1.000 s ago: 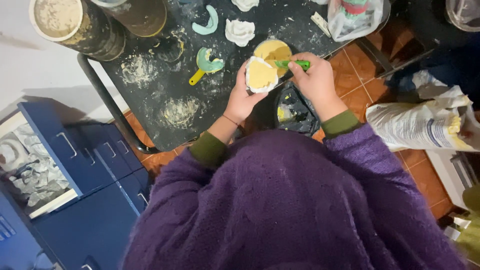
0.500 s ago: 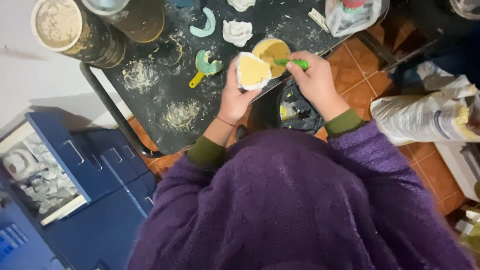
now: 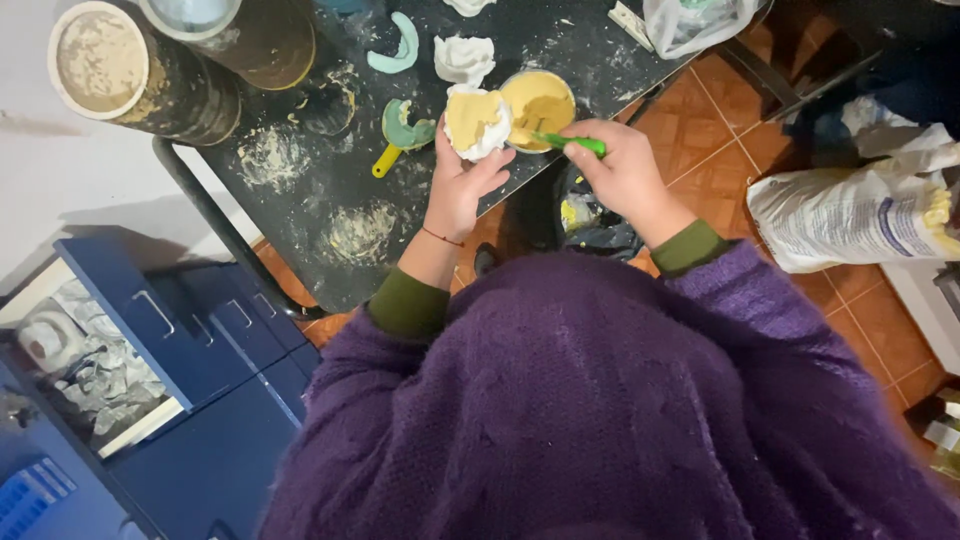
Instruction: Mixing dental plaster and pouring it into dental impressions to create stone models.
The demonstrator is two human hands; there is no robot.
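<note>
One dusty black table (image 3: 300,220) (paste-smeared) stands on terracotta floor tiles (image 3: 700,110).

Left hand (image 3: 462,185) cups a white mold (image 3: 476,122) full of yellow paste just beside the yellow bowl (image 3: 540,100), right hand (image 3: 622,170) gripping a green-handled spatula (image 3: 560,141) dipped into that bowl.

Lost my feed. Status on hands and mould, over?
Left hand holds white mould, yellow-filled. Right hand grips green tool, tip in bowl. Nothing in the way.
</note>
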